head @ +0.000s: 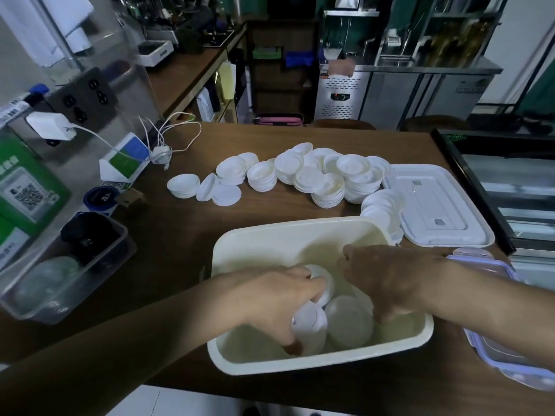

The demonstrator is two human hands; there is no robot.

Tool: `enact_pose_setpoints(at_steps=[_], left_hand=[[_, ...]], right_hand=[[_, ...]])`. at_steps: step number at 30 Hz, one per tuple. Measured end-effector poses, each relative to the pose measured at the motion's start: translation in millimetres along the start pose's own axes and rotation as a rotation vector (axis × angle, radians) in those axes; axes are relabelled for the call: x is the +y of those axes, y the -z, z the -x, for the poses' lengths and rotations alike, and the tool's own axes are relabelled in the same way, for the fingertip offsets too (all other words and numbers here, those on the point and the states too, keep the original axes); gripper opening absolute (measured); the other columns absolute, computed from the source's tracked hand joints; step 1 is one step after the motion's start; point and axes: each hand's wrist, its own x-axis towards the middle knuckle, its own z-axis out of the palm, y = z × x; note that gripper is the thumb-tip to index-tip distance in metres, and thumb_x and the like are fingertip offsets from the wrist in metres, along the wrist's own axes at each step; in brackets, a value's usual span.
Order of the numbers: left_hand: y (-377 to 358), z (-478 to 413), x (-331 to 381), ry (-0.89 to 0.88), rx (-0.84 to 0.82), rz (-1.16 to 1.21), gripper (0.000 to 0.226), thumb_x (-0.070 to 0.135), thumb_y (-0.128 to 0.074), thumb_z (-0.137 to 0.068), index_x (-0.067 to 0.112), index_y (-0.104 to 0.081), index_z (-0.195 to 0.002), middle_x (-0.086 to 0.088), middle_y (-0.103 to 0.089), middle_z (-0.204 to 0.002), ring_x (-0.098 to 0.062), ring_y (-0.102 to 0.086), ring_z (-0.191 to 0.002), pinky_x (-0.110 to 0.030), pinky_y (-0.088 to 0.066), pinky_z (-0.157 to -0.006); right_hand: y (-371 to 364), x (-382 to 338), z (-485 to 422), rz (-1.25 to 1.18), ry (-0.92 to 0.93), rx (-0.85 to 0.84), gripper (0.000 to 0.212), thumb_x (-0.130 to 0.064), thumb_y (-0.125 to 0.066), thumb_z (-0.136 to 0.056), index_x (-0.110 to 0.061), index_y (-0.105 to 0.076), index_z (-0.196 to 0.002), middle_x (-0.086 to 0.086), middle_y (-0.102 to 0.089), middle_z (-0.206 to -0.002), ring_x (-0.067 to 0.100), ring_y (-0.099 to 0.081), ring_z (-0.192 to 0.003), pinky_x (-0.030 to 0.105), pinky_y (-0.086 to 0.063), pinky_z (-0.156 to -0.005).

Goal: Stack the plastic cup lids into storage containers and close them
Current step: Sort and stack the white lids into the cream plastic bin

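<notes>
I have two bare hands on my feed, the left hand [279,298] and the right hand [387,280]; each runs back into a bare forearm, the left forearm [150,334] and the right forearm [486,298], uncovered as far as the frame edge; the wide lens swells both arms broad toward the borders; knuckles and tendons ridge the back of the right hand; the left hand's back looks smoother and rounder to me.

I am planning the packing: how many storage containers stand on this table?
3: the cream plastic tub in the centre, the clear plastic bin at the left, the purple-rimmed clear box at the right, partly covered by the right forearm.
</notes>
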Motion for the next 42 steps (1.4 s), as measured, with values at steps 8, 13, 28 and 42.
enact_pose_setpoints(at_steps=[8, 13, 28, 42], left_hand=[[-11, -12, -2, -0.063, -0.034, 0.022, 0.071, 0.047, -0.087, -0.081, 0.026, -0.045, -0.135, 0.003, -0.045, -0.128, -0.02, -0.05, -0.11, -0.035, -0.044, -0.078], [-21, -15, -10, -0.083, 0.002, -0.012, 0.056, 0.031, -0.082, -0.09, 0.028, -0.05, -0.136, 0.006, -0.047, -0.121, -0.02, -0.055, -0.093, -0.04, -0.053, -0.07], [-24, -18, -16, -0.061, 0.059, 0.044, 0.038, 0.034, -0.077, -0.092, 0.028, -0.043, -0.107, 0.006, -0.048, -0.104, -0.019, -0.05, -0.087, -0.033, -0.031, -0.058], [-4, -6, -34, -0.112, 0.178, 0.154, 0.033, 0.047, -0.075, -0.093, 0.027, -0.058, -0.112, 0.014, -0.054, -0.109, -0.004, -0.046, -0.106, -0.027, -0.041, -0.08]], right_hand=[[-9, -7, -7, -0.115, 0.104, 0.044, 0.07, -0.03, -0.088, -0.077, -0.021, -0.045, -0.132, -0.001, -0.045, -0.118, 0.024, -0.06, -0.107, 0.031, -0.051, -0.08], [-25, -4, -16, -0.21, 0.1, 0.076, 0.078, -0.04, -0.09, -0.075, -0.024, -0.046, -0.137, -0.005, -0.052, -0.122, 0.02, -0.06, -0.109, 0.026, -0.046, -0.081], [-35, -10, -19, -0.266, 0.135, 0.127, 0.069, -0.048, -0.086, -0.078, -0.025, -0.05, -0.131, -0.005, -0.053, -0.123, 0.017, -0.059, -0.113, 0.028, -0.052, -0.091], [-22, 3, -6, -0.375, 0.136, 0.267, 0.065, -0.063, -0.079, -0.076, -0.034, -0.047, -0.124, -0.014, -0.046, -0.118, 0.012, -0.048, -0.119, 0.028, -0.043, -0.086]])
